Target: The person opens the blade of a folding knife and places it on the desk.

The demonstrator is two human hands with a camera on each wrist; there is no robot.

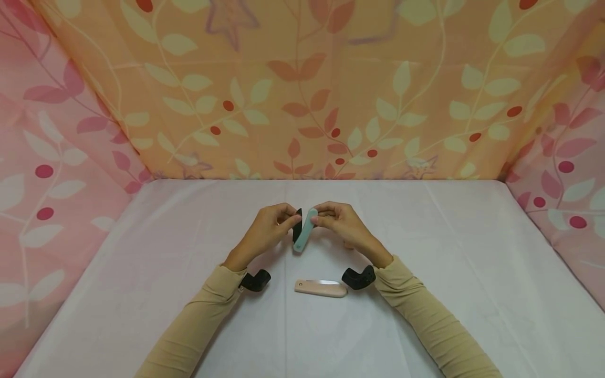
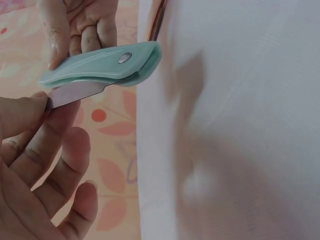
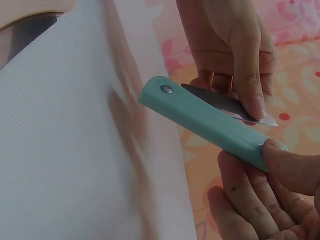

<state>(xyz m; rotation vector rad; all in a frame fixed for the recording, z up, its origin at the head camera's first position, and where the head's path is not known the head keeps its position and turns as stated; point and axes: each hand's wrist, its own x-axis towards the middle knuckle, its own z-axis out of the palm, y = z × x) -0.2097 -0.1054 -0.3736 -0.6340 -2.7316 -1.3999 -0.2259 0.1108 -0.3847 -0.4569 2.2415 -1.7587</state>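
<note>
Above the table, both hands hold one folding knife with a mint-green handle (image 1: 305,231). My left hand (image 1: 270,224) pinches its blade (image 2: 75,93) near the tip between thumb and forefinger. The far end of the handle is pinched by my right hand (image 1: 344,223), thumb on one side and fingers on the other. The blade stands partly out of the handle, at a narrow angle to it. A round metal pivot (image 3: 166,89) shows at the handle's other end. Nearer the sleeves, a second folding knife (image 1: 321,289) with a beige-pink handle lies folded on the table.
White cloth covers the table (image 1: 189,325). Patterned fabric walls rise at the back (image 1: 302,89) and on both sides. Black curved camera mounts (image 1: 256,280) stick out at both wrists; the right one comes close to the beige-pink knife.
</note>
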